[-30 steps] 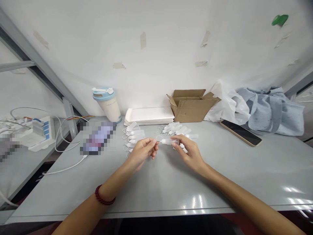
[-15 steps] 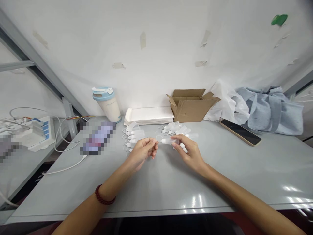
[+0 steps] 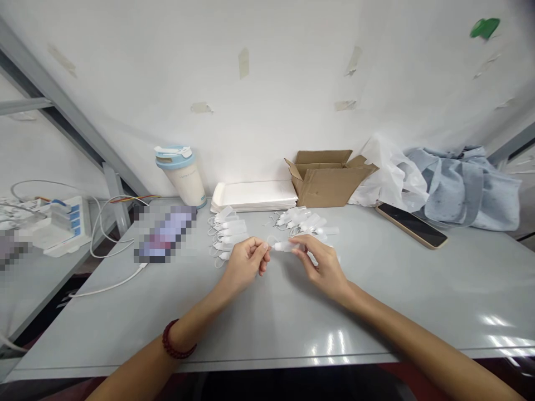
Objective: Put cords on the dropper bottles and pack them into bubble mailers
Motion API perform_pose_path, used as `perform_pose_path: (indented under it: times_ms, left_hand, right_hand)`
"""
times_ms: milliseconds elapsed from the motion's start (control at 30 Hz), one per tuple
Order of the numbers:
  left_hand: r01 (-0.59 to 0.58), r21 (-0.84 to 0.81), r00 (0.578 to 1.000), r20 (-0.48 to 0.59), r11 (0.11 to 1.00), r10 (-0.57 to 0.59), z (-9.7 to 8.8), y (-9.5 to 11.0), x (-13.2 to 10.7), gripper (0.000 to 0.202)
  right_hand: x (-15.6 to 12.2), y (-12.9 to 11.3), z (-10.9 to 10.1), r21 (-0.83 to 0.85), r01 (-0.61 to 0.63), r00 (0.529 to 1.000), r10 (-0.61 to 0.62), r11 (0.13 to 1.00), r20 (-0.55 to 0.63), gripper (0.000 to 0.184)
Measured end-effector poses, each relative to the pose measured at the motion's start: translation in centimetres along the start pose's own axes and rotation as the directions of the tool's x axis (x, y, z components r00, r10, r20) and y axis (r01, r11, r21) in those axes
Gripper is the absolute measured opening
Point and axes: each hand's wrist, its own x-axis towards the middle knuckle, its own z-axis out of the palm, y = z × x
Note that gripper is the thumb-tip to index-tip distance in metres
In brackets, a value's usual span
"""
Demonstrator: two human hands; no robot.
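My right hand (image 3: 320, 262) grips a small translucent squeeze bottle (image 3: 284, 245) between thumb and fingers. The bottle lies level above the table, its nozzle pointing left. A thin dark needle-like tip sticks out of the nozzle, and a fine loop strap shows beside it. At that tip, the thumb and forefinger of my left hand (image 3: 246, 264) are pinched together; what sits right between them is too small to see. Similar bottles (image 3: 234, 227) with looped straps lie in a column beyond my left hand. Another group of such bottles (image 3: 309, 221) lies behind my right hand, partly hidden.
Along the wall stand a blue-lidded cup (image 3: 184, 178), a stack of white trays or boxes (image 3: 257, 196), an open cardboard box (image 3: 328, 186), a plastic bag (image 3: 390, 178) and a blue cloth bag (image 3: 453, 192). Phones lie left (image 3: 169, 234) and right (image 3: 412, 224). A white cable (image 3: 108, 289) crosses the table's left side.
My right hand and the bottle have shifted slightly left, closer to my left fingers, so less of the thin tip shows. The view has moved a little.
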Motion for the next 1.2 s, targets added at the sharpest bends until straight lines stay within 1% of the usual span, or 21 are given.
perform_pose_path:
  times_ms: [100, 267, 433, 600, 667, 733, 833, 900, 967, 1000, 1033, 1067, 1100, 1133, 1167, 1200]
  left_hand:
    - [-0.009, 0.025, 1.000, -0.014, 1.000, 0.009, 0.2, -0.3, -0.2, 0.026]
    - [-0.017, 0.032, 1.000, 0.014, 0.999, 0.017, 0.1, -0.6, -0.4, 0.028]
    - [-0.030, 0.001, 0.999, 0.019, 1.000, 0.030, 0.1, -0.3, -0.3, 0.029]
    - [0.045, -0.112, 0.999, 0.032, 0.993, -0.042, -0.6, 0.6, 0.3, 0.031]
    - [0.067, -0.119, 0.998, 0.021, 0.991, -0.064, -0.8, 0.7, 0.5, 0.034]
    - [0.055, -0.084, 0.998, 0.049, 0.995, -0.051, -0.9, 0.6, 0.6, 0.033]
    - [-0.007, 0.009, 0.993, 0.115, 1.000, 0.006, -0.8, 0.4, 0.5, 0.028]
    - [-0.045, 0.073, 0.993, 0.114, 0.996, 0.036, -1.0, 0.4, 0.5, 0.027]
    - [-0.085, 0.126, 0.996, 0.051, 0.988, 0.079, -1.6, 0.8, 0.7, 0.028]
    - [-0.111, 0.149, 0.994, -0.007, 0.983, 0.113, -2.2, 1.0, 1.0, 0.028]
    - [-0.140, 0.178, 0.983, -0.089, 0.974, 0.158, -2.9, 1.2, 1.3, 0.027]
    - [-0.171, 0.221, 0.957, -0.195, 0.960, 0.215, -3.7, 1.4, 1.6, 0.026]
    - [-0.184, 0.284, 0.917, -0.296, 0.941, 0.268, -4.5, 1.6, 2.0, 0.026]
    - [-0.184, 0.370, 0.866, -0.377, 0.910, 0.328, -5.4, 1.6, 2.5, 0.026]
    - [-0.171, 0.455, 0.814, -0.435, 0.874, 0.385, -6.3, 1.6, 2.9, 0.026]
    - [-0.157, 0.491, 0.787, -0.463, 0.857, 0.409, -7.1, 1.4, 3.3, 0.025]
  right_hand:
    - [-0.4, 0.1, 0.4, -0.014, 0.022, 1.000, -0.022, 1.000, -0.013, 0.018]
    - [-0.9, 0.3, 0.8, -0.024, 0.053, 0.998, -0.054, 0.998, -0.031, 0.021]
    - [-1.0, 0.3, 0.9, -0.037, 0.053, 0.998, -0.054, 0.998, -0.025, 0.023]
    - [-0.4, 0.2, 0.4, -0.054, 0.030, 0.999, -0.031, 0.998, -0.021, 0.022]
    - [-0.2, 0.2, 0.3, -0.061, 0.024, 0.999, -0.026, 0.998, -0.021, 0.021]
    - [-0.2, 0.3, 0.2, -0.066, 0.023, 1.000, -0.024, 0.998, -0.019, 0.021]
    - [-0.2, 0.3, 0.3, -0.081, 0.025, 1.000, -0.025, 0.996, -0.004, 0.021]
    - [-0.1, 0.3, 0.2, -0.097, 0.027, 0.999, -0.025, 0.995, 0.023, 0.020]
    - [0.0, 0.4, 0.1, -0.117, 0.028, 0.998, -0.022, 0.993, 0.055, 0.020]
    - [0.2, 0.5, 0.0, -0.128, 0.027, 0.997, -0.019, 0.991, 0.069, 0.021]
    - [0.3, 0.7, -0.1, -0.138, 0.027, 0.997, -0.016, 0.990, 0.081, 0.021]
    - [0.4, 0.9, -0.2, -0.149, 0.027, 0.996, -0.013, 0.988, 0.090, 0.021]
    - [0.6, 1.1, -0.3, -0.160, 0.028, 0.995, -0.012, 0.987, 0.099, 0.020]
    - [0.7, 1.3, -0.4, -0.171, 0.030, 0.994, -0.012, 0.985, 0.106, 0.019]
    - [0.7, 1.5, -0.5, -0.182, 0.031, 0.994, -0.011, 0.983, 0.113, 0.017]
    - [0.8, 1.8, -0.6, -0.194, 0.033, 0.992, -0.009, 0.981, 0.122, 0.016]
